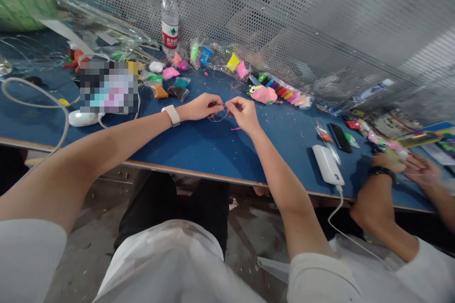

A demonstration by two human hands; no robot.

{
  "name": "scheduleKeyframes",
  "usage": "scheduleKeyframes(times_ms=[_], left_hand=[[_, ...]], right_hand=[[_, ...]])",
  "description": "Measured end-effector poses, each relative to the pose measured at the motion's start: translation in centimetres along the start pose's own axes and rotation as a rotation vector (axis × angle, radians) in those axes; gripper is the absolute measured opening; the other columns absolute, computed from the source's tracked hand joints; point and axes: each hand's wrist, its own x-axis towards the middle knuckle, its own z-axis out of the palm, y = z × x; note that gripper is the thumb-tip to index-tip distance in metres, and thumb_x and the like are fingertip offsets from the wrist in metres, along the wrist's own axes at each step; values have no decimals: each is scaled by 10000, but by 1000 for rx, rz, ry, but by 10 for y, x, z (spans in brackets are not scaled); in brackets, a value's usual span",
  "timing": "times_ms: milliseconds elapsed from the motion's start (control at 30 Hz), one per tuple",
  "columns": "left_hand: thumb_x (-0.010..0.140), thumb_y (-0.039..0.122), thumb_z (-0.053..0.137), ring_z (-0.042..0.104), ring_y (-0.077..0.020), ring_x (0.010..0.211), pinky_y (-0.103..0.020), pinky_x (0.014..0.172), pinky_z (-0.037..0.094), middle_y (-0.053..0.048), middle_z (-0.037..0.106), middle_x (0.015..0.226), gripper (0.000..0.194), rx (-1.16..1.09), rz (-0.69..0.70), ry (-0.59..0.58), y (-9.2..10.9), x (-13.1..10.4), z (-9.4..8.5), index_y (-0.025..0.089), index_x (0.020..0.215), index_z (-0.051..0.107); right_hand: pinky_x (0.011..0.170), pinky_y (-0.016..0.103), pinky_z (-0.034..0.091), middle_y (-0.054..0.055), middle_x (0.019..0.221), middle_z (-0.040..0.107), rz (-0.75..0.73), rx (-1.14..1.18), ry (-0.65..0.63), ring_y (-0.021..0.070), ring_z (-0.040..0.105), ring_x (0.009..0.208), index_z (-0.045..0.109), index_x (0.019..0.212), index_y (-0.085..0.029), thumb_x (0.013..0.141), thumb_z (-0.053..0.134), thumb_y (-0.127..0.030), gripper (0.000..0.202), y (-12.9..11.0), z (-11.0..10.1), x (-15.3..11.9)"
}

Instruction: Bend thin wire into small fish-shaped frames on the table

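Over the middle of the blue table (199, 149), my left hand (204, 105) and my right hand (243, 111) almost touch. Both are closed in a pinch on a thin pale strand (217, 120), which hangs in a loop below the fingers. Whether it is thread or wire I cannot tell. Just under my right hand lies a small magenta strip (235, 129). Beyond that hand rests a pink clay figure (263, 94) with a yellow and green end. Packets of coloured clay, among them an orange one (159, 91) and a black one (177, 93), lie past my left hand.
A water bottle (169, 23) stands by the perforated metal screen (284, 14). At left are a green basket (26, 2), a white cable (66, 123) and a white device (83, 118). A power bank (327, 164) and phone (340, 137) lie right, near a co-worker's hands (405, 165).
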Motion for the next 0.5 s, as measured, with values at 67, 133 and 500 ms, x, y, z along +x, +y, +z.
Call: scheduleKeyframes(times_ms=[67,133,500], left_hand=[[1119,302,744,612,-126,573,-253,595,493,9,659,639,279,15,26,-2,1,0,1,203,865,685],[1128,294,714,610,-118,577,-244,591,480,5,664,653,268,10,44,22,1,-1,2,197,878,696],[1122,285,749,651,-122,593,-244,604,545,-15,696,688,219,-160,9,70,-2,-2,6,187,934,699]], right_hand=[[647,380,619,12,726,727,3,8,-13,182,644,641,752,808,-269,766,833,-1039,775,1,0,0],[647,375,626,12,739,738,14,36,-20,184,663,654,756,831,-271,770,848,-1023,761,2,1,0],[643,372,633,27,781,765,19,122,-30,192,707,689,784,920,-266,776,891,-972,729,5,5,1]])
